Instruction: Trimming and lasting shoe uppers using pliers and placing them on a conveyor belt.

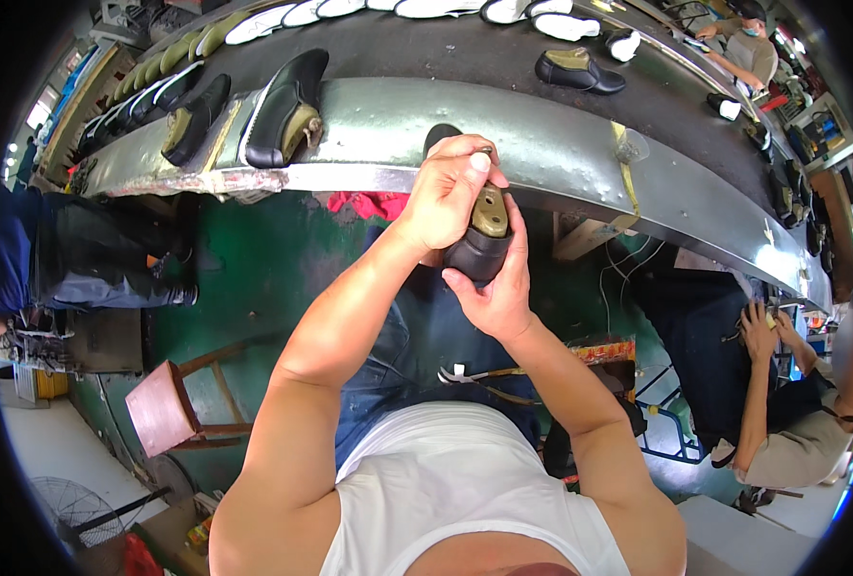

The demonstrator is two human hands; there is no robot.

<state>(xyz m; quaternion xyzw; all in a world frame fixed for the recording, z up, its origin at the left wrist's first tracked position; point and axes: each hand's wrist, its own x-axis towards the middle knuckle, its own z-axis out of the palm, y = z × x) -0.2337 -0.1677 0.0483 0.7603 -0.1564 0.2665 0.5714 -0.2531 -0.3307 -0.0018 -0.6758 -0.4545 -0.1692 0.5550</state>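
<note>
A black shoe (472,261) with an olive shoe last (490,216) inside is held in front of me, its heel towards my body. My right hand (503,293) wraps round the heel end, thumb on the near side and fingers along the right. Over the shoe's front part my left hand (453,190) is closed, thumb up. A small dark tip shows by that thumb; I cannot make out what it belongs to. Beyond the left hand a rounded black tip (442,134) shows against the metal ledge, perhaps the shoe's toe. Below the hands lie metal pincers (465,374) with long handles.
A metal ledge (379,125) edges a dark conveyor belt (426,58). Black shoes on lasts (287,110) lean at the left; another black shoe (580,72) lies right, white shoes behind. A wooden stool (163,408) stands left. Co-workers (801,451) are at the right.
</note>
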